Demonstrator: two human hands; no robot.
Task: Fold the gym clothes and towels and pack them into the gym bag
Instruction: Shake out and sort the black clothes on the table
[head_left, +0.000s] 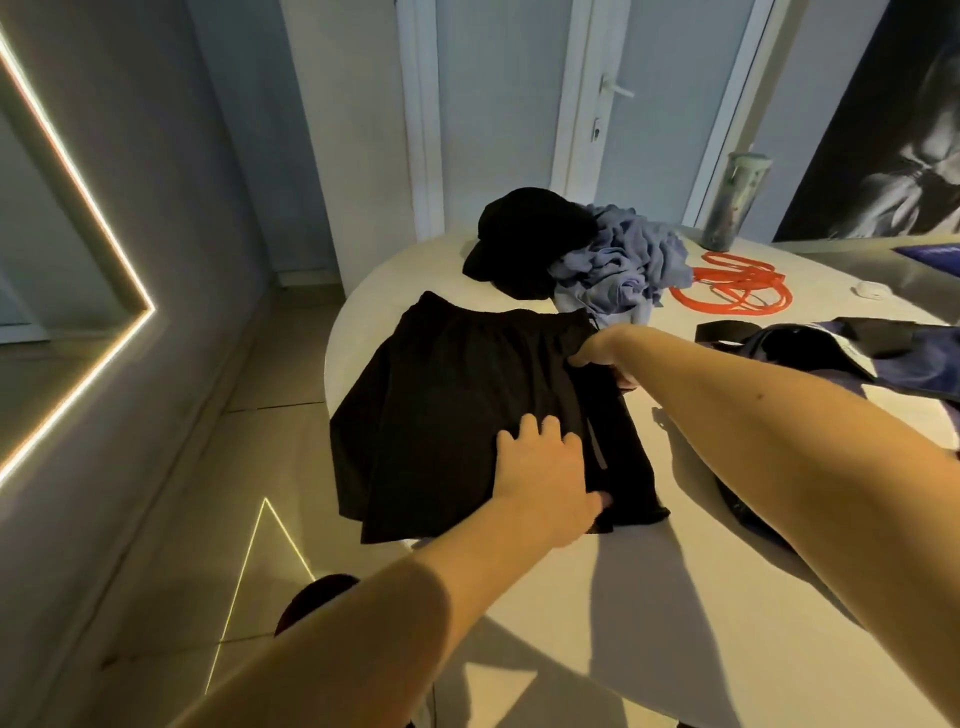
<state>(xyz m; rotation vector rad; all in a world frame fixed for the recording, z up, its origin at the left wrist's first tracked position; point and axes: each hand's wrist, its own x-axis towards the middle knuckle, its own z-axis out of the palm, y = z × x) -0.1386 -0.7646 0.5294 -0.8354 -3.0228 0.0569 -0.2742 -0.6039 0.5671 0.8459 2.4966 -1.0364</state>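
The left hand (545, 483), fingers flat, is pinning the shorts (457, 395) at the table's (675, 597) nine o'clock edge, while the right hand (602, 358), at their two o'clock, is pinching the waistband, apparently to fold.

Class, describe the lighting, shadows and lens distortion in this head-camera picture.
Head view: the room is dim, and warm light casts hard-edged arm shadows on the table; the black shorts show almost no fold detail; the LED strip glares on the left wall; the wide lens makes the door frame lean.
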